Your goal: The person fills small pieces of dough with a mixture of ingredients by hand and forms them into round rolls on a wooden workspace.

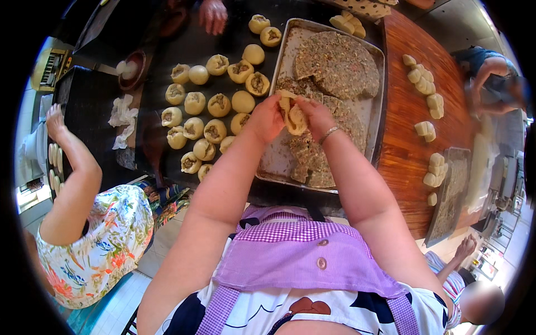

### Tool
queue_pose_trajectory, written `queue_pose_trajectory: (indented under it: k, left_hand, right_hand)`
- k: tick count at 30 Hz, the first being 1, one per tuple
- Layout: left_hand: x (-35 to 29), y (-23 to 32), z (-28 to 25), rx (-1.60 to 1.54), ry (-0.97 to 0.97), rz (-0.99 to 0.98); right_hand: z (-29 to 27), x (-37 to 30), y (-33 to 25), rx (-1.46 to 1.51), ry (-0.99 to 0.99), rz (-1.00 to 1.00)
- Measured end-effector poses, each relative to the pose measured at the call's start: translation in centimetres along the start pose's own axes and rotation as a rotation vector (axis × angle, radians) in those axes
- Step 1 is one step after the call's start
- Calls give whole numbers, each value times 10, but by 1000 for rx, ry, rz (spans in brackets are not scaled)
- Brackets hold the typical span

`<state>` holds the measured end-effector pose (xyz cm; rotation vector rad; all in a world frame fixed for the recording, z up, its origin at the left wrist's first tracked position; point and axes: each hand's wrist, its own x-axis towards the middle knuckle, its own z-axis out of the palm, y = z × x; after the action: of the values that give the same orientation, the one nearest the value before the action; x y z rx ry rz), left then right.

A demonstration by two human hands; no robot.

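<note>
Between my two hands a piece of pale dough [294, 118], folded into a pouch shape, hangs over the metal tray. My left hand [268, 118] grips its left side, fingers closed on it. On its right side my right hand [316, 116], with a bracelet at the wrist, pinches the upper edge. Whether there is filling inside the dough I cannot tell. Below lies the tray [272, 159] with a large slab of grey-brown speckled filling [337, 62], broken into crumbly chunks at the near end. Several round filled dough balls [219, 104] sit left of the tray, many with filling showing on top.
At the right, a wooden table [407, 167] carries several plain dough lumps [421, 78] and a long flat tray [451, 190]. A brown bowl [132, 70] stands at far left. Another person's hand [213, 15] reaches in at the top; other people stand left and right.
</note>
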<state>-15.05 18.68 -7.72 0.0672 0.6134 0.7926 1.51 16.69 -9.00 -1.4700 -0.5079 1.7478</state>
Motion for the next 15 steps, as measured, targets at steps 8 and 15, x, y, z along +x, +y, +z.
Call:
queue_pose_trajectory:
  k: [8,15]
  left_hand:
    - [7,-10,-16,733,123,130]
    - [-13,-18,38,1295,210,603]
  right_hand:
    - [5,-31,-32,206,-2,-182]
    - [6,-33,-28,205,37,-174]
